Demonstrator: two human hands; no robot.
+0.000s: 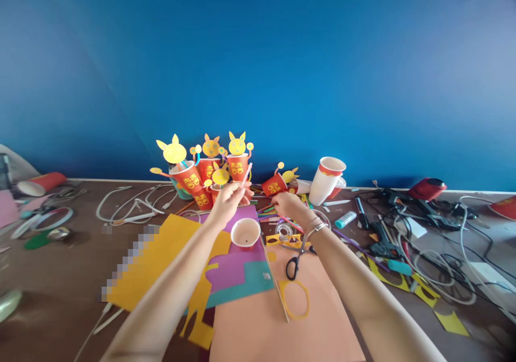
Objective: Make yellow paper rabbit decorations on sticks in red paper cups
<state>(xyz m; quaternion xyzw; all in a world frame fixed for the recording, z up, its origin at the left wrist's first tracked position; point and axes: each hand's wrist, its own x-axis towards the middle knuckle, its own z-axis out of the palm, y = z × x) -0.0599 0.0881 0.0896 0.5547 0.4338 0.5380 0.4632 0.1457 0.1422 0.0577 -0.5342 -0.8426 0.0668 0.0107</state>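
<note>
My left hand is closed around a thin pale straw-like stick, which points up beside the red paper cups. Under it, a white-rimmed paper cup stands upright on the coloured sheets. My right hand reaches low over a bundle of thin coloured sticks. Its fingers are curled downward, their tips hidden behind the hand, and what they hold cannot be made out. Just behind it a red cup lies tipped over. Black-handled scissors lie below my right wrist.
Red cups with yellow animal heads stand against the blue wall. A tall cup stack is right of my right hand. Glue guns and tangled cables lie farther right. A yellow sheet and a peach sheet cover the front.
</note>
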